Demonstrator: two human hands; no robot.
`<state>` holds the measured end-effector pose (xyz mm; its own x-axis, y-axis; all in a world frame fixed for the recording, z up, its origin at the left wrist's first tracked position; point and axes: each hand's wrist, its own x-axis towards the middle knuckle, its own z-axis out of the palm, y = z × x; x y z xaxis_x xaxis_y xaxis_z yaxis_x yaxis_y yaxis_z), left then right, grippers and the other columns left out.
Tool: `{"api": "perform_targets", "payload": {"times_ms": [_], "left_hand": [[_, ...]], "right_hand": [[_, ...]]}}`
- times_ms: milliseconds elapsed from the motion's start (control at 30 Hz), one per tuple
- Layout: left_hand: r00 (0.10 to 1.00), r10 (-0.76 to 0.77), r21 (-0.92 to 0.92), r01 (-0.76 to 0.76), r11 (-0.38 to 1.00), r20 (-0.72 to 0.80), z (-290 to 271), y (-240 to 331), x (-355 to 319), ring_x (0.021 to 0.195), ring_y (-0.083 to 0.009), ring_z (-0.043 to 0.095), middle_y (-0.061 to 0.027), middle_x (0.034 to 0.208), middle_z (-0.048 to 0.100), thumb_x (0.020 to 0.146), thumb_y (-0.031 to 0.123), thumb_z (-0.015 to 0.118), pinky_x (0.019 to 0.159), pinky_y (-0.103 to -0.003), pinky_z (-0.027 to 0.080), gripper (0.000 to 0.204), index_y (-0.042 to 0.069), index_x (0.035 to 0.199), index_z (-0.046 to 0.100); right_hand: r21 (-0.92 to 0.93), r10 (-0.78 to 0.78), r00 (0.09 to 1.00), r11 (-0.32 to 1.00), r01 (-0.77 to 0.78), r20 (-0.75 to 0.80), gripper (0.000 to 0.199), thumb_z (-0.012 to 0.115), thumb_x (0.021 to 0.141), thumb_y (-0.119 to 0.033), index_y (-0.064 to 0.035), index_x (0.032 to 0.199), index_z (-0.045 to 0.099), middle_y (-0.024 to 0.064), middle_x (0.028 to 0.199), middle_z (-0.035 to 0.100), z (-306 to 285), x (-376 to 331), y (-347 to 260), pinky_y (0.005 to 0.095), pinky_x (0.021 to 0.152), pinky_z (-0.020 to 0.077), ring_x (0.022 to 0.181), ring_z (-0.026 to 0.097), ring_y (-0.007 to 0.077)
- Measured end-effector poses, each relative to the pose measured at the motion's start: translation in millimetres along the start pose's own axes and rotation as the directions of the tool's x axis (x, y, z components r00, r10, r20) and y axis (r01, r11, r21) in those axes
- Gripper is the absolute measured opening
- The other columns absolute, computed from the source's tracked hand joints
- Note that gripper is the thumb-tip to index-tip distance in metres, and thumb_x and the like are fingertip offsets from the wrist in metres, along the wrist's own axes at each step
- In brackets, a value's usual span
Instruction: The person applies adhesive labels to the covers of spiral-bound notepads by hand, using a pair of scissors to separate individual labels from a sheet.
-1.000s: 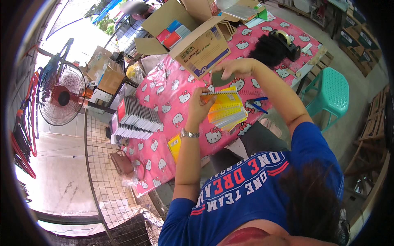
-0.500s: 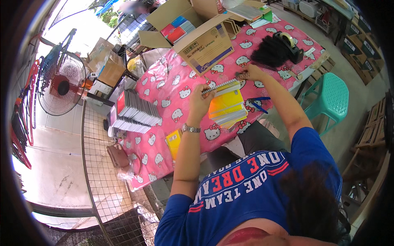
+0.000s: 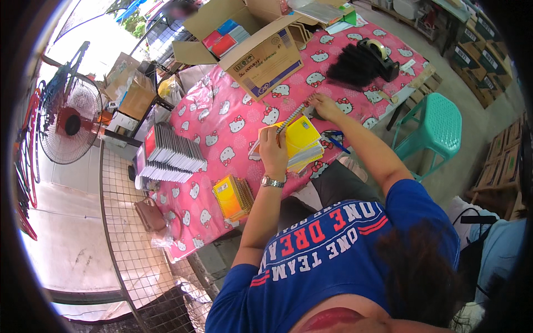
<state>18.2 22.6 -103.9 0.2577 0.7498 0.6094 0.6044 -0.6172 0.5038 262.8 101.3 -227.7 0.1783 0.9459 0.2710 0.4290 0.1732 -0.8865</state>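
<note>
A spiral-bound notebook is in my left hand, whose fingers are closed round its bound edge. A dark spiral coil runs along that edge, slanting away to the right. At its far end, the fingers of my right hand are pinched on the coil. The held notebook's cover is mostly hidden. Under and beside it lie more yellow notebooks with white page edges. Blue-handled pliers rest right of these. Nearer and to the left of my left forearm sits a stack of yellow spiral notebooks.
A tall stack of dark-covered notebooks stands at the left on the pink patterned tablecloth. An open cardboard box is at the back. Farther right are a bristly black pile and a tape dispenser. A green stool stands beside the table.
The coil now slants more steeply, its right end farther from me. My left hand has come lower and nearer me. The view has shifted, showing more of the near yellow stack.
</note>
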Motion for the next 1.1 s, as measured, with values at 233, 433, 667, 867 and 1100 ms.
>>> {"api": "perform_targets", "payload": {"times_ms": [233,433,667,867,1100], "left_hand": [[0.997,0.072,-0.004,-0.072,0.997,0.012,7.7,-1.6,7.3,0.084,-0.0381,0.059,-0.0183,0.097,0.060,0.087,0.013,0.064,0.072,-0.042,0.047,0.019,0.000,0.100,0.060],[0.979,-0.188,-0.161,0.198,0.967,0.080,-16.2,-10.8,10.6,0.082,-0.0311,0.060,-0.0158,0.093,0.059,0.085,0.005,0.064,0.071,-0.037,0.050,0.018,0.000,0.102,0.060],[0.976,-0.179,-0.347,0.127,0.929,-0.122,-61.1,6.3,31.6,0.059,-0.0058,0.053,-0.0030,0.082,0.062,0.094,0.015,0.063,0.051,-0.022,0.044,0.017,0.001,0.103,0.063],[0.933,-0.357,-0.312,0.352,0.882,0.043,-55.4,-3.3,-5.7,0.064,-0.0112,0.057,-0.0074,0.079,0.064,0.089,0.015,0.068,0.058,-0.027,0.048,0.020,0.000,0.102,0.065],[0.921,-0.379,-0.437,0.377,0.816,0.088,-45.9,-8.2,-13.6,0.069,-0.0133,0.065,-0.0089,0.085,0.066,0.087,0.008,0.067,0.060,-0.026,0.052,0.019,-0.002,0.102,0.066]], "right_hand": [[-0.283,-0.122,0.948,0.936,0.208,0.294,0.023,0.052,0.093,-0.018,-0.0055,0.106,0.067,0.0120,0.094,0.067,-8.7,44.2,1.8,0.0365,0.078,0.0489,0.090,0.062,0.0260],[-0.452,-0.061,0.988,0.892,-0.008,-0.138,0.025,0.060,0.085,-0.029,-0.0037,0.082,0.062,0.0174,0.071,0.061,-32.7,-28.9,-46.2,0.0437,0.061,0.0492,0.070,0.061,0.0377],[-0.680,0.000,0.984,0.723,0.123,0.178,0.052,0.069,0.081,-0.033,-0.0071,0.124,0.057,0.0178,0.123,0.053,-45.2,-170.9,-40.2,0.0469,0.097,0.0410,0.115,0.050,0.0389],[-0.320,-0.204,0.918,0.943,0.091,-0.341,0.054,0.072,0.079,-0.023,-0.0077,0.128,0.056,0.0174,0.122,0.053,-65.1,-137.4,-131.9,0.0435,0.098,0.0405,0.114,0.050,0.0355],[-0.228,-0.456,0.878,0.848,0.478,0.147,0.060,0.075,0.072,-0.019,-0.0075,0.128,0.056,0.0129,0.121,0.055,-22.5,-139.9,-237.6,0.0410,0.100,0.0409,0.114,0.051,0.0307]]}}
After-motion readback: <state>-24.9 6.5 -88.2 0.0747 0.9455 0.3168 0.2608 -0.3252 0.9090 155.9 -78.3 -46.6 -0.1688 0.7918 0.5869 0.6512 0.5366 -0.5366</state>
